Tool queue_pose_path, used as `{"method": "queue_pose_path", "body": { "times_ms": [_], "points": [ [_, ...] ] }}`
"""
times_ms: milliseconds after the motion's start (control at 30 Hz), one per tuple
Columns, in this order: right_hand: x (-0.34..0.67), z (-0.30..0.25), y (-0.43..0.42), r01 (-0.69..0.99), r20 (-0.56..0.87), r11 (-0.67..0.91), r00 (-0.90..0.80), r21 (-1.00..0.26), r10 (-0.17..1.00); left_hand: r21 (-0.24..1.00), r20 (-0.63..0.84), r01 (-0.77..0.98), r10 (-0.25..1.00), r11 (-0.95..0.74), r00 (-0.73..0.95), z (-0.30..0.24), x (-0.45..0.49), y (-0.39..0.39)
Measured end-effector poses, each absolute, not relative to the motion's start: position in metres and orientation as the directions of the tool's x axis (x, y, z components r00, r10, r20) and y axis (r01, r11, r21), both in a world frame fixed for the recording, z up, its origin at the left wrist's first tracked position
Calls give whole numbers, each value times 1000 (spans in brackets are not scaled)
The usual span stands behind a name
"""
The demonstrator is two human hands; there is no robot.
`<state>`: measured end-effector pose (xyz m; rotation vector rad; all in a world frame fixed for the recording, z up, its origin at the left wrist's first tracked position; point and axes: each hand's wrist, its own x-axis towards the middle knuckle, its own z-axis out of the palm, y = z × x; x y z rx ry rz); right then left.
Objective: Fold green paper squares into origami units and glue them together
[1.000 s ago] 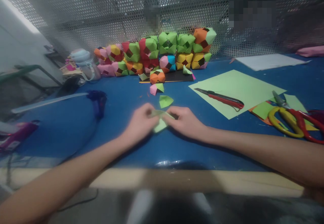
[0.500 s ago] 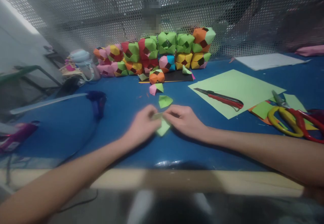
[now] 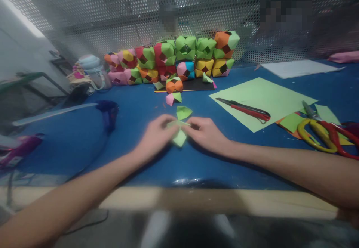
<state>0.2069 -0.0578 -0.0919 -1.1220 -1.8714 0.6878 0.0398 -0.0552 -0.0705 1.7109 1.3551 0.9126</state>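
Observation:
Between my two hands is a small piece of pale green folded paper (image 3: 180,139), low over the blue tabletop. My left hand (image 3: 158,130) pinches its left side, with the thumb lying across the front. From the other side my right hand (image 3: 204,131) grips the right edge between thumb and fingers. Part of the paper is covered by my fingers. Just beyond them lies a bright green folded paper piece (image 3: 184,112). A pink and green folded piece (image 3: 173,99) sits a little farther off, near an orange paper ball (image 3: 174,85).
Stacked folded-paper balls (image 3: 186,48) line the mesh panel at the back. On the right, a red cutter (image 3: 249,111) rests on a green sheet (image 3: 259,87), near scissors (image 3: 316,128). Two glue guns (image 3: 107,109) with cords lie left. A bottle (image 3: 94,72) stands behind them.
The top of the folded paper has spread out wider between my hands, and its lower tip sits slightly higher. My thumbs have shifted on it. Both hands keep their hold.

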Motion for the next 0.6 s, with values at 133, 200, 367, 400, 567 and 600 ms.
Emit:
{"method": "queue_pose_path", "body": {
  "times_ms": [133,200,367,400,567,600],
  "points": [
    [207,-92,-58,445,370,455,-269,-771,889,892,65,423,973,-156,222,-70,38,-53],
    [207,-92,-57,451,368,455,-271,-768,889,893,60,422,972,-154,226,-70,36,-53],
    [208,-93,-57,449,371,452,-262,-770,891,915,22,378,953,-141,301,-70,30,-51],
    [208,-93,-57,448,370,452,-261,-771,891,916,19,374,949,-143,316,-70,29,-50],
    [207,-94,-57,444,391,472,-266,-762,881,879,31,447,954,-168,299,-64,31,-53],
    [207,-93,-57,442,402,485,-273,-754,874,860,33,479,956,-175,290,-62,33,-54]
  ]
}}
